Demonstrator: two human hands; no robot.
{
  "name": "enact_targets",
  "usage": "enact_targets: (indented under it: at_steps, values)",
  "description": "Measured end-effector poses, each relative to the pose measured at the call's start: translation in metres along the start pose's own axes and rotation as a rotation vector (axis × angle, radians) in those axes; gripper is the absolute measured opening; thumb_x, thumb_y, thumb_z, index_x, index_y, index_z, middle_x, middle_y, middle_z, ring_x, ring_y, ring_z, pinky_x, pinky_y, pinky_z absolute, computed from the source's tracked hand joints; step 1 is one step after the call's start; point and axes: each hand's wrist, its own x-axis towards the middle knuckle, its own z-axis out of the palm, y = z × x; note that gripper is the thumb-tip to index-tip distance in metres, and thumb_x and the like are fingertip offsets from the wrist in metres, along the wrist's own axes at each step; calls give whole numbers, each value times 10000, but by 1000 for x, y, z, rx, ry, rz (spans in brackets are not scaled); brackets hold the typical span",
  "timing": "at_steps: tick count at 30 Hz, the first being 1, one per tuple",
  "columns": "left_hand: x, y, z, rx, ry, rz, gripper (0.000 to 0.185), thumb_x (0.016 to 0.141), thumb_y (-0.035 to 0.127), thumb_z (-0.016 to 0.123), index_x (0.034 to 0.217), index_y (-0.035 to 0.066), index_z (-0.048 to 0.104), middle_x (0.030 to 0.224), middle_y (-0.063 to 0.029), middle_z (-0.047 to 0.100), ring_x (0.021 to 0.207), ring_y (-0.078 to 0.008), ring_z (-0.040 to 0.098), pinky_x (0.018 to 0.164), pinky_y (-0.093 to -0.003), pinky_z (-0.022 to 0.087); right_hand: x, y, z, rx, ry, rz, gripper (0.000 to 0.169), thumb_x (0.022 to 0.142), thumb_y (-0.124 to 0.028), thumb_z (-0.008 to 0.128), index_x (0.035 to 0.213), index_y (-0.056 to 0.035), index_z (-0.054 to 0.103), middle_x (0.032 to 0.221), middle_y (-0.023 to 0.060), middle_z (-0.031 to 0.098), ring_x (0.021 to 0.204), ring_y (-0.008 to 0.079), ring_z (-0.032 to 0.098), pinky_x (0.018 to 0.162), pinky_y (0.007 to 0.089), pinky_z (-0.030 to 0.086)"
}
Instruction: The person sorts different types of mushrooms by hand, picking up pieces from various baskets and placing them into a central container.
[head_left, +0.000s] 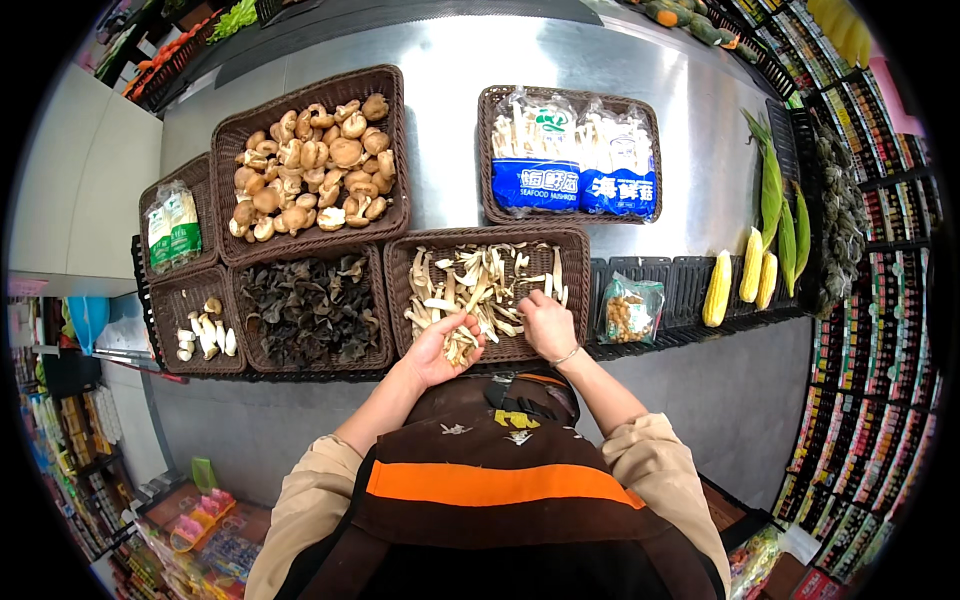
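A brown woven basket (487, 235) right before me holds loose pale long-stemmed mushrooms (484, 274). Over its front edge, my left hand (439, 349) is turned palm up and cups a small bunch of mushroom pieces (460, 345). My right hand (550, 322) reaches into the basket's right part, its fingers bent down among the mushrooms; whether they pinch a piece is hidden. A thin bracelet (565, 357) circles the right wrist.
Left of the basket stand baskets of black wood ear fungus (311, 307), shiitake mushrooms (322, 165) and white mushrooms (206, 334). Bagged seafood mushrooms (536, 154) lie in a basket behind. To the right are a small bag of mushrooms (631, 309) and corn cobs (718, 289).
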Motion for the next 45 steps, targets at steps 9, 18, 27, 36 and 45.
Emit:
enact_targets:
  at_steps: [9, 18, 27, 36, 45]
  values:
    - [2, -2, -3, -33, -50, 0, 210, 982, 259, 532, 953, 66, 608, 868, -47, 638, 822, -193, 662, 687, -321, 604, 15, 14, 27, -202, -130, -112, 57, 758, -105, 618, 806, -82, 597, 786, 86, 607, 739, 266, 663, 598, 380, 545]
    - [-1, -2, -4, -29, -5, 28, 214, 986, 260, 525, 943, 66, 606, 865, -45, 639, 818, -192, 661, 674, -317, 604, 5, 13, 31, -188, -119, -70, 88, 755, -108, 620, 799, -58, 562, 803, 117, 601, 695, 302, 658, 579, 412, 542]
    - [-4, -4, 1, -25, 31, 25, 230, 1001, 275, 497, 912, 81, 584, 852, -38, 630, 800, -192, 655, 658, -312, 604, 9, 10, 25, -194, -188, -99, 155, 740, -148, 664, 837, -58, 584, 795, 111, 602, 700, 303, 665, 576, 408, 542]
    - [-4, -5, -5, -36, 4, 33, 215, 976, 269, 545, 955, 66, 612, 873, -47, 645, 809, -197, 659, 670, -323, 605, 8, 16, 31, -258, -280, -252, 103, 771, -117, 611, 823, -39, 570, 765, 116, 618, 705, 281, 668, 589, 386, 544]
    - [-10, -10, -1, -40, 69, 55, 200, 968, 268, 567, 928, 79, 620, 853, -40, 649, 790, -178, 662, 662, -308, 603, 2, 19, 45, -302, -230, -221, 103, 748, -102, 602, 806, -20, 578, 798, 139, 634, 727, 281, 666, 601, 382, 547]
